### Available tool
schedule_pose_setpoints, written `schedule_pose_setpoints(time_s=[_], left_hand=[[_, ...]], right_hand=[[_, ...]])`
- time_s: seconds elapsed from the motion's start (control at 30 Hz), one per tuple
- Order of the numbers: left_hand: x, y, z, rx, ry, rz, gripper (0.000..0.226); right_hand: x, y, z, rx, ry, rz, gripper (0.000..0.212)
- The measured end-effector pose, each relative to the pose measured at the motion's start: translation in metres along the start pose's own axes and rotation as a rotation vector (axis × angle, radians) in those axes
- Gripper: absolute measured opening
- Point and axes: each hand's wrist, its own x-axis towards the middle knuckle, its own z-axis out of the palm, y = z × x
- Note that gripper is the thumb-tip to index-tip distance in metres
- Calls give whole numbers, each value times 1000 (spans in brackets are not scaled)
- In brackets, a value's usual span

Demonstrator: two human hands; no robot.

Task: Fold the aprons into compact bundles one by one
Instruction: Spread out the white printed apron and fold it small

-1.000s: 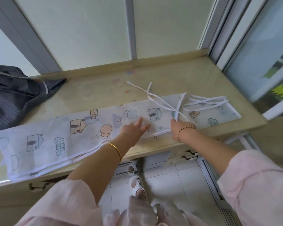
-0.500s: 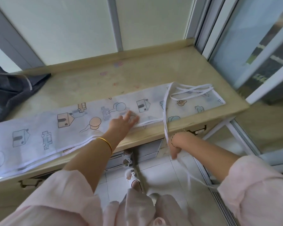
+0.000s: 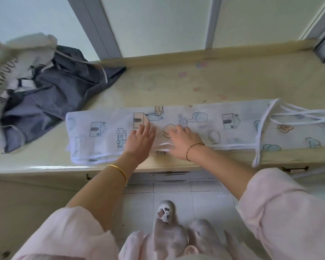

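The printed apron point(image 3: 195, 124) lies as a long narrow strip across the counter point(image 3: 223, 85), running from nine o'clock to three o'clock along the near edge, so the lengthwise folds look done; I'd judge the crosswise folds into a bundle are not yet made. The left hand point(image 3: 139, 141) and right hand point(image 3: 182, 141) rest side by side on the middle of the strip, fingers spread flat, pressing rather than gripping anything. The white ties point(image 3: 298, 115) trail loose at three o'clock, and one strap hangs over the counter edge, so they are yet to be tucked in. At ten o'clock a dark striped apron point(image 3: 54, 94) sits in an unfolded heap with a pale printed cloth point(image 3: 9, 66) on it, seemingly waiting its turn. The counter is pale yellow and glossy, with faint marks; frosted window panes point(image 3: 158, 23) rise behind at twelve o'clock, drawers below, white floor tiles point(image 3: 186, 196) at six o'clock
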Motion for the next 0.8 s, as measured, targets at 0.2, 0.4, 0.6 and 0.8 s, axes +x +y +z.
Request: schedule_pose_setpoints(time_s=[0.2, 0.4, 0.6, 0.8], left_hand=[[5, -64, 9, 21, 17, -3, 70], [31, -90, -2, -55, 32, 80, 36], [41, -98, -36, -101, -177, 114, 24], [13, -66, -75, 159, 156, 33, 38]], right_hand=[[40, -30, 2, -144, -191, 124, 81], [62, -54, -12, -196, -242, 267, 56], [72, -78, -21, -110, 201, 43, 30], [86, -84, -56, 33, 234, 95, 22]])
